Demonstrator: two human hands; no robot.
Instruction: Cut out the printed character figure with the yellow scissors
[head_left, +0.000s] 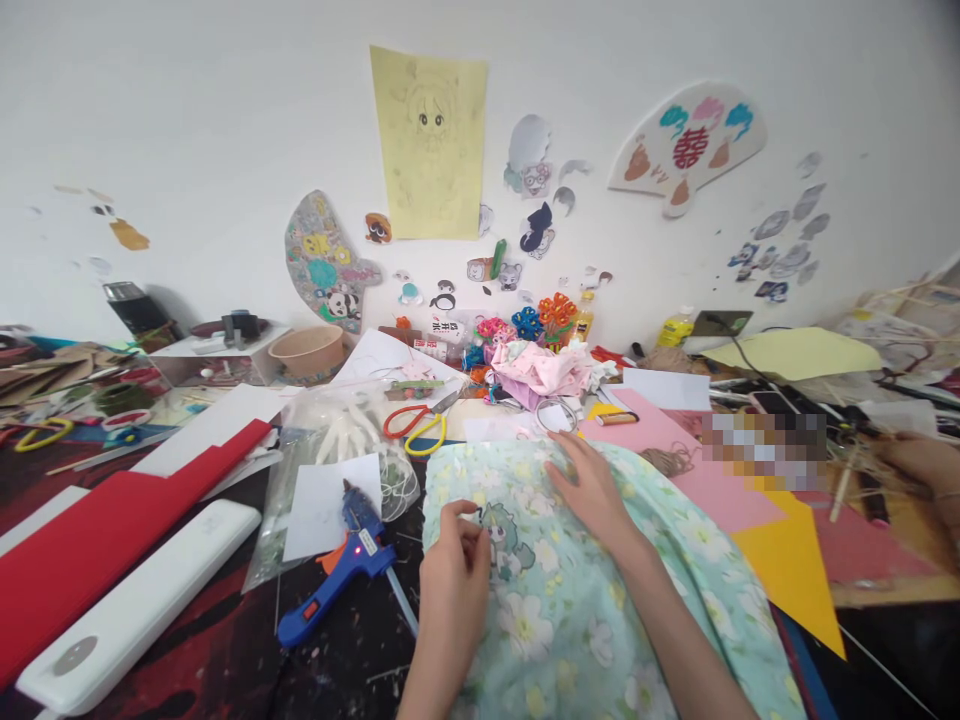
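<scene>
A pale green floral cloth (525, 625) lies spread over the front middle of the table. On it, between my hands, is a small green-haired character figure (506, 540). My left hand (457, 580) is at the figure's left edge, its fingers curled together in a pinch; whatever is between the fingertips is too small to name. My right hand (585, 485) rests on the upper part of the cloth with its fingers apart, holding nothing. Just beyond its fingertips is a round clear hoop (556, 416).
Left of the cloth lie a blue glue gun (337, 585), red-and-yellow scissors (426, 425), a white device (142, 610) and red card (112, 530). Pink paper (727, 475) and yellow paper (799, 565) lie right. Another person's hand (926, 465) is at the far right.
</scene>
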